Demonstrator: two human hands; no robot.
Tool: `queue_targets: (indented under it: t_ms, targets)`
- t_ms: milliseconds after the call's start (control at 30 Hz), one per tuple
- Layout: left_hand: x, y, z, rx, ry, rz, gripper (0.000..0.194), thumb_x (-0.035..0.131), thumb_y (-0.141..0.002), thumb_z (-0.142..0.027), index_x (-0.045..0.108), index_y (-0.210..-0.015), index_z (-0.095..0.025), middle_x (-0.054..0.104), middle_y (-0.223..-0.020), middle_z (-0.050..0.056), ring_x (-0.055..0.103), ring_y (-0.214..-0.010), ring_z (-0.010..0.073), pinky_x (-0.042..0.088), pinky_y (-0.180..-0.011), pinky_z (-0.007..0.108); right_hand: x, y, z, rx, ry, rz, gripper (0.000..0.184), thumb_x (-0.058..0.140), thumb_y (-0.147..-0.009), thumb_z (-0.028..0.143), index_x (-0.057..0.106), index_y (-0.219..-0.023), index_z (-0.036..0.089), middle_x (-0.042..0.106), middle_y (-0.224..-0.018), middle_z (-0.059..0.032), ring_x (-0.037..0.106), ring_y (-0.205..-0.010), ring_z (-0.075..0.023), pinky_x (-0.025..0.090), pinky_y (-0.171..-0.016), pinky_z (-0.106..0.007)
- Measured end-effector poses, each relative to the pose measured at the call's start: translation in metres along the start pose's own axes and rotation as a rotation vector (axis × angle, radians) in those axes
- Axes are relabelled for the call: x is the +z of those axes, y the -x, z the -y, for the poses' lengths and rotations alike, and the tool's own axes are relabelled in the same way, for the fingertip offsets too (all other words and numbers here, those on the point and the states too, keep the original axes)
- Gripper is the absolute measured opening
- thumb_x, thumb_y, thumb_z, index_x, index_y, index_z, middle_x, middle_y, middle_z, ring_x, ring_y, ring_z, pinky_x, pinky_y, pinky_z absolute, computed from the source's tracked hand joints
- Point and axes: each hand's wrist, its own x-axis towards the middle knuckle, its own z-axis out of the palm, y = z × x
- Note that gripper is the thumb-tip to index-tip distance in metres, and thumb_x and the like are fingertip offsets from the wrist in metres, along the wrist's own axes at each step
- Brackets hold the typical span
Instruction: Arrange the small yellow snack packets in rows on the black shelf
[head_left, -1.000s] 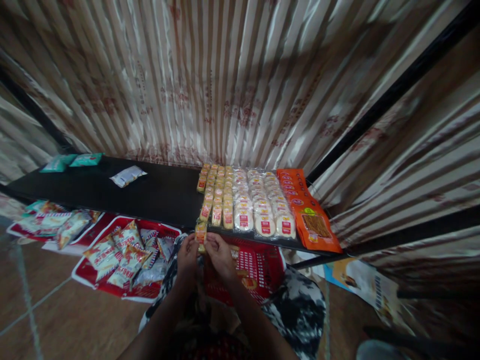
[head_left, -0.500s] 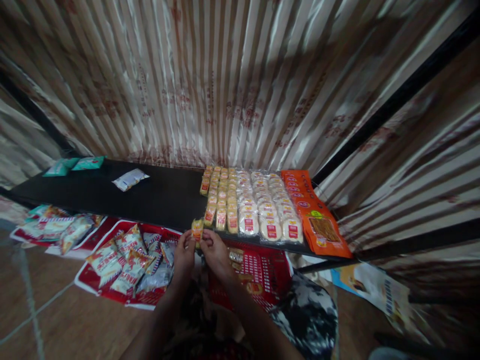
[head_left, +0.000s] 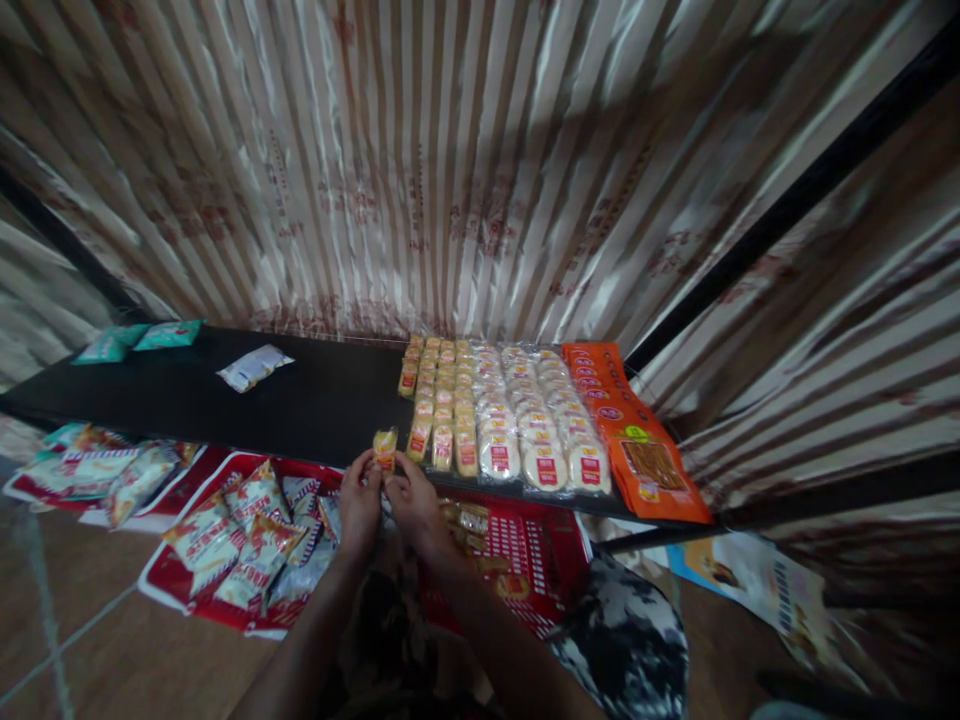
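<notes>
My left hand and my right hand both pinch a small yellow snack packet with a red-and-orange label, upright at the front edge of the black shelf. Just right of it, matching yellow packets lie in overlapping columns; the leftmost column is shorter and sits at the back. Beyond them come columns of round white crackers in clear wrap with red labels. Orange snack bags overlap at the shelf's right end.
Below the shelf are red baskets: one with a few yellow packets, another with several chip bags. A white packet and teal packets lie on the shelf's left. A striped curtain hangs behind; black posts frame the sides.
Both hands have shifted slightly left with the yellow packet, which now stands a little apart from the front row. The view has moved slightly; the other goods look the same.
</notes>
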Motion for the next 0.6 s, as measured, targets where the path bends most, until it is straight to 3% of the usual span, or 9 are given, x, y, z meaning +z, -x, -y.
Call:
queue_targets:
  t_ms: [200,433,600]
  targets:
    - [0.005,-0.015,-0.001,0.040,-0.197,-0.006,0.034,0.049,-0.078,-0.027,0.060,-0.107,-0.014,0.061,-0.104,0.012,0.057,-0.095,0.0204,0.044,-0.088,0.035,0.008,-0.004,0.002,0.055,0.047,0.035,0.056,0.046,-0.079,0.021,0.038,-0.134,0.016,0.065,-0.111,-0.0084,0.063,-0.100,-0.0180,0.050,-0.088,-0.031]
    - [0.013,-0.033,0.001,0.102,-0.231,0.019,0.034,0.046,-0.081,-0.026,0.060,-0.109,-0.013,0.059,-0.106,0.013,0.059,-0.095,0.0203,0.047,-0.086,0.034,0.012,-0.017,0.007,-0.063,0.160,-0.026,0.047,0.047,-0.084,0.031,0.046,-0.129,0.022,0.059,-0.122,-0.0069,0.057,-0.109,-0.0194,0.048,-0.091,-0.031]
    - [0.017,-0.045,-0.003,0.155,-0.282,0.031,0.035,0.045,-0.081,-0.023,0.060,-0.110,-0.012,0.060,-0.105,0.012,0.058,-0.096,0.0206,0.046,-0.089,0.035,0.015,-0.032,0.005,-0.063,0.250,-0.063,0.045,0.045,-0.086,0.033,0.046,-0.129,0.022,0.062,-0.115,-0.0072,0.057,-0.109,-0.0200,0.046,-0.093,-0.033]
